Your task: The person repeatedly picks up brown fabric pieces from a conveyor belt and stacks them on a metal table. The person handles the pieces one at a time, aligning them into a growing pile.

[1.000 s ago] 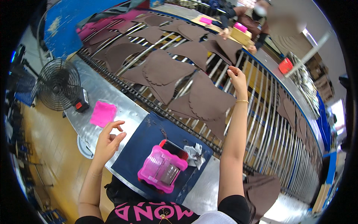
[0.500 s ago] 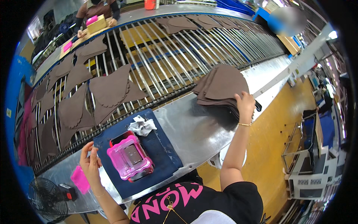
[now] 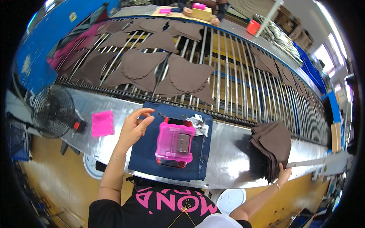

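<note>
My left hand [image 3: 136,127] hovers over the left edge of a dark blue mat [image 3: 144,163], its fingers apart and nothing in them. Beside it on the mat lies a pink plastic tray-like frame [image 3: 167,142] holding a small grey-brown block [image 3: 184,143]. Red and black edges of something show beneath the frame. At the right, my right hand [image 3: 283,174] grips the near edge of a stack of brown, curved flat pieces [image 3: 274,142]; the stack hides some of its fingers. A crumpled white cloth [image 3: 198,125] rests at the mat's far right corner.
Beyond the metal table [image 3: 228,163] runs a roller conveyor [image 3: 228,76] carrying several brown cut pieces [image 3: 186,76]. A black fan [image 3: 53,110] and a pink square [image 3: 102,123] are at the left. Another person's hands [image 3: 187,12] hold a box across the conveyor.
The view has turned, so the whole scene sits differently. My right hand has shifted down to the stack's near edge. My left hand remains raised beside the pink frame.
</note>
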Tool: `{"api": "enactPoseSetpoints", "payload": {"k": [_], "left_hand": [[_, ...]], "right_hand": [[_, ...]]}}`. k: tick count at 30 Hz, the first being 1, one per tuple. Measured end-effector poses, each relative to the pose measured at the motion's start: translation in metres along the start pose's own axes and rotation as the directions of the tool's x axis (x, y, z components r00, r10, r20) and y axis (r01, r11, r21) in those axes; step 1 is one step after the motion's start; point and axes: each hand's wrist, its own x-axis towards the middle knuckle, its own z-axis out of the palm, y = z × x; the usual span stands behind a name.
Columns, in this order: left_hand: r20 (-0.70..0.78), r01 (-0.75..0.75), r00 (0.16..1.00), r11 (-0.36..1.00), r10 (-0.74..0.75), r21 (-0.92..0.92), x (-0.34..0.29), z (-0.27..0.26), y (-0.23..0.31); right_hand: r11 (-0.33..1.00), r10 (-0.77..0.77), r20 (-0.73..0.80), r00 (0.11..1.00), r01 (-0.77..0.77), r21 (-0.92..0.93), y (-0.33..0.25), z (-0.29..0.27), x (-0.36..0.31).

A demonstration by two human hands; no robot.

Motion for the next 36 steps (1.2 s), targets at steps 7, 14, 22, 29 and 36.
{"api": "enactPoseSetpoints", "payload": {"k": [7,14,22,29,36], "left_hand": [[0.064,-0.083,0.995,0.99,0.076,0.111,0.015,0.005,0.007],[0.168,-0.431,0.899,0.884,0.404,0.183,0.051,0.053,0.055],[0.181,-0.072,0.979,0.99,0.093,-0.118,0.042,-0.006,0.085],[-0.125,-0.299,0.923,0.883,0.364,0.361,-0.009,-0.087,0.085],[-0.078,-0.237,0.951,0.865,0.301,0.443,-0.031,-0.09,0.075]], "right_hand": [[0.957,-0.065,-0.192,0.979,0.116,0.267,-0.05,-0.077,-0.013],[0.296,-0.063,-0.268,0.961,0.274,0.915,-0.159,-0.172,-0.089],[-0.216,-0.516,-0.307,0.799,0.225,0.95,-0.3,-0.136,-0.17],[-0.149,-0.83,-0.324,0.454,0.38,0.913,-0.337,-0.122,-0.214],[-0.166,-0.817,-0.471,0.332,0.647,0.744,-0.323,-0.109,-0.216]]}}
